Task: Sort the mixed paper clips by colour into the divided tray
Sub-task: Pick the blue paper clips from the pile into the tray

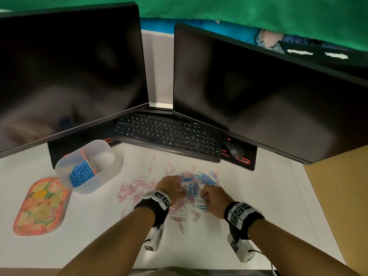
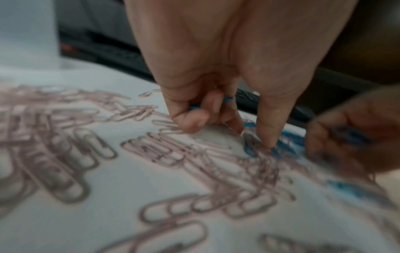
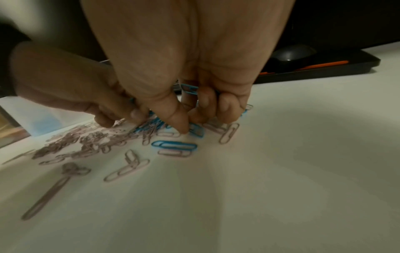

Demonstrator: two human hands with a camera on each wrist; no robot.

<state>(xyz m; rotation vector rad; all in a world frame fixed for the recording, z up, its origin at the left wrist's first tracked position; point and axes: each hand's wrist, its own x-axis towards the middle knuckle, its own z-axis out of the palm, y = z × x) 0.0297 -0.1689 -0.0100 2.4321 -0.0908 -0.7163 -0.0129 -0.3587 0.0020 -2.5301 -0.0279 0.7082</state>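
Pink paper clips [image 1: 137, 188] and blue paper clips [image 1: 201, 180] lie scattered on the white desk. My left hand [image 1: 172, 188] is down in the pile, its curled fingers [image 2: 194, 118] holding blue clips [image 2: 227, 99] while the thumb and a finger touch blue ones on the desk. My right hand [image 1: 214, 198] sits close beside it, curled fingers [image 3: 227, 109] keeping blue clips [image 3: 189, 89] in the palm, thumb and forefinger pinching at a blue clip [image 3: 197, 131] on the desk. The translucent divided tray [image 1: 111, 168] stands at the left with blue clips [image 1: 80, 174] in its near compartment.
A black keyboard [image 1: 169, 134] and mouse [image 1: 234, 150] lie behind the pile, under two dark monitors [image 1: 69, 72]. A flowered orange tray [image 1: 39, 206] rests at the left. The desk's right edge [image 1: 310, 188] borders a brown surface.
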